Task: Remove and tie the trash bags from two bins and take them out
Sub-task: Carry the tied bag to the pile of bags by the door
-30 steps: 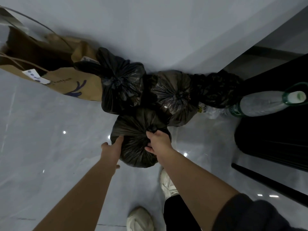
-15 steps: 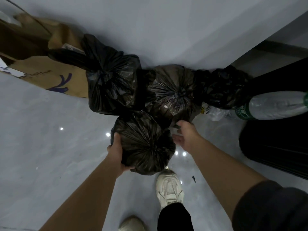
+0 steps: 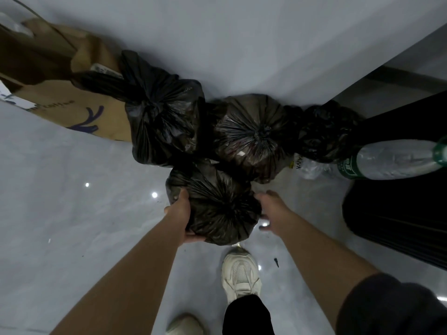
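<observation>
Near the wall (image 3: 242,44), the tied front bag (image 3: 217,206) touches two other black bags (image 3: 164,117) behind it. Your left grip (image 3: 180,213) cups its left side, thumb on top and fingers curled underneath. Your right grip (image 3: 271,206) is slack-fingered just beside its right side, holding nothing. A paper bag (image 3: 72,105) lies further left.

A bulky tied black plastic sack (image 3: 162,117) and a rounder tied black sack (image 3: 251,131) crowd the far side of the small tied black plastic bag (image 3: 217,204) that my left hand (image 3: 180,213) cups. The pale wall (image 3: 242,44) closes off behind them. A clear plastic bottle (image 3: 391,158) blocks the right. The glossy grey floor (image 3: 60,201) lies open on my left.
</observation>
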{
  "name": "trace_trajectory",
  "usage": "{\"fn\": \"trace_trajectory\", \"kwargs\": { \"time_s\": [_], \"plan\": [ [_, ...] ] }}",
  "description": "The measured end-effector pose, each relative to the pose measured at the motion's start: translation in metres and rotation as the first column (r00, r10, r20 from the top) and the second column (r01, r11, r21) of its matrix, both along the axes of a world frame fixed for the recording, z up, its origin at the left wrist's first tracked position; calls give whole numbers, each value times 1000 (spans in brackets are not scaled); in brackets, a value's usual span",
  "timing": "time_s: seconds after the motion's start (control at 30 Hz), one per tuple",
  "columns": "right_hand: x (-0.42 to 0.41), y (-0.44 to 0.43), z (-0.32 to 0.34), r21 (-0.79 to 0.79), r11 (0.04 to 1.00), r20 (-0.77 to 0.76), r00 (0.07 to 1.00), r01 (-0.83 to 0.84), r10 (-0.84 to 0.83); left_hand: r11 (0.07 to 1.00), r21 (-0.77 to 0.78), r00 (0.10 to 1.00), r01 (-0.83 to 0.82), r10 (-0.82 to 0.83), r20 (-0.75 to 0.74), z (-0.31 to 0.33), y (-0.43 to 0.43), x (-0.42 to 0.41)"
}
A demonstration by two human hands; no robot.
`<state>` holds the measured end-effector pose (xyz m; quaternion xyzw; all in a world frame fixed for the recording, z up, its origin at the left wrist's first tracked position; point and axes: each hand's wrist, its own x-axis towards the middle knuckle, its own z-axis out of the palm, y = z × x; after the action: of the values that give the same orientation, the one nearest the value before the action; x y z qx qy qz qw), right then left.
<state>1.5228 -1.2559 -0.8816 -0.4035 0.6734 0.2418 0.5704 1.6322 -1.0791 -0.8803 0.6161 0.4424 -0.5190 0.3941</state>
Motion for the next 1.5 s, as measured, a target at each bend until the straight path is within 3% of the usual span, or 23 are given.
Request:
{"fn": "trace_trajectory", "kwargs": {
  "time_s": [0.13,0.2,0.3,0.43,0.53,0.9,1.23,1.43,1.5],
  "plan": [
    [-24,28,-1,190,980,-93,995,59,-42,986,79,989,146,-147,6,8,10,-4],
    [-32,40,-4,268,950,-113,984,163,-137,987,62,985,151,-145,-89,11,17,-8],
    [-31,56,-10,317,921,-22,973,225,-230,997,-12,983,81,-82,-167,17,22,-14],
    [-13,56,-17,135,957,160,948,257,-277,994,-70,997,79,-78,17,16,19,-14],
    [3,46,-13,88,968,220,943,236,-250,990,-112,995,84,-77,61,17,16,-10],
    [0,58,8,36,999,207,978,-3,-4,931,-98,931,352,-337,143,31,27,-7],
    [11,49,47,-23,998,265,962,-58,63,898,-117,889,424,-388,242,70,12,1],
    [-8,70,31,-243,948,128,962,-207,242,831,14,786,556,-531,315,54,25,-7],
    [-19,81,20,-247,955,41,982,-167,183,860,42,819,508,-497,288,48,31,-14]
  ]
}}
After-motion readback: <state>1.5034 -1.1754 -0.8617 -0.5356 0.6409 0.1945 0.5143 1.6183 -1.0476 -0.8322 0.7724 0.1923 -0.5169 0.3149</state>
